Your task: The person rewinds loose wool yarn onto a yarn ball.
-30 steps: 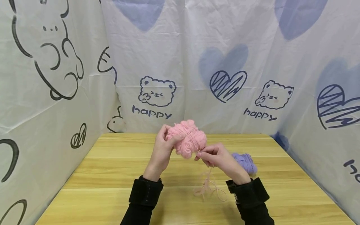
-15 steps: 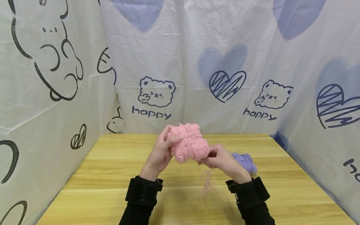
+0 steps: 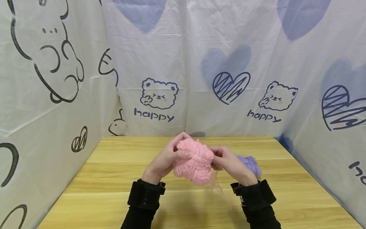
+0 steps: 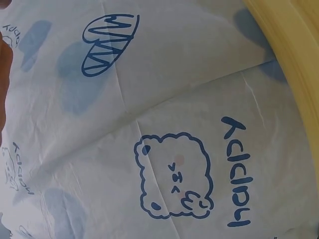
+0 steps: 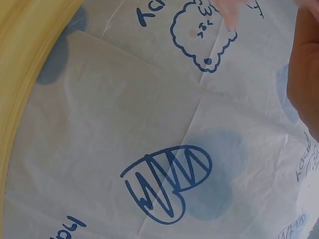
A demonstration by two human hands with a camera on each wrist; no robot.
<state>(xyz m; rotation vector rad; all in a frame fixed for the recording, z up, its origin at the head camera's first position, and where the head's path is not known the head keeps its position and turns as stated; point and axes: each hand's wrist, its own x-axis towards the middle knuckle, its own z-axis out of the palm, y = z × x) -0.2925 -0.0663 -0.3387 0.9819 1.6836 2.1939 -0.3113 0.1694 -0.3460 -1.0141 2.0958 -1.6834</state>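
A fluffy pink ball of yarn [image 3: 195,161] is held above the wooden table [image 3: 114,178] in the head view. My left hand [image 3: 168,157] grips its left side, thumb across the front. My right hand [image 3: 226,160] holds its right side, fingers curled by the ball with a thin pink strand [image 3: 216,184] trailing down from them toward the table. Both wrists wear black cuffs. The wrist views show only the printed cloth, a strip of table edge and slivers of hand.
A purple ball of yarn [image 3: 250,164] lies on the table just behind my right hand. White cloth walls [image 3: 228,63] printed with bears, hearts and "happy" enclose the table on the left, back and right.
The pink ball has come down and turned in my hands. The right hand has moved up from below the ball to its right side, and the loose strand on the table has drawn up.
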